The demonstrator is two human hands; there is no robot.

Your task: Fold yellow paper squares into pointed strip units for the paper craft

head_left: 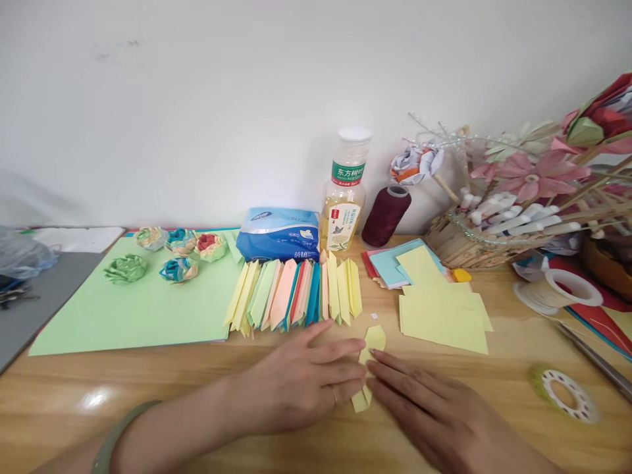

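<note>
A small yellow folded paper piece point(375, 338) lies on the wooden table between both hands, partly covered by fingers. My left hand point(301, 375) rests flat with spread fingers, its fingertips on the left side of the paper. From the right, my right hand point(434, 405) touches the paper's other edge, fingers stretched out. Just beyond the left hand stands a row of folded paper strips point(284, 296) in yellow, green, pink, red and blue. Yellow paper rectangles point(439, 322) lie to the right, in front of other coloured sheets point(392, 263).
Several paper flowers point(126, 268) sit on a green sheet point(128, 316) at left. A tissue pack point(279, 234), bottle point(343, 197) and maroon thread spool point(386, 214) stand behind. At right are a basket point(464, 243), white spool point(557, 291), tape roll point(567, 395) and scissors point(597, 359).
</note>
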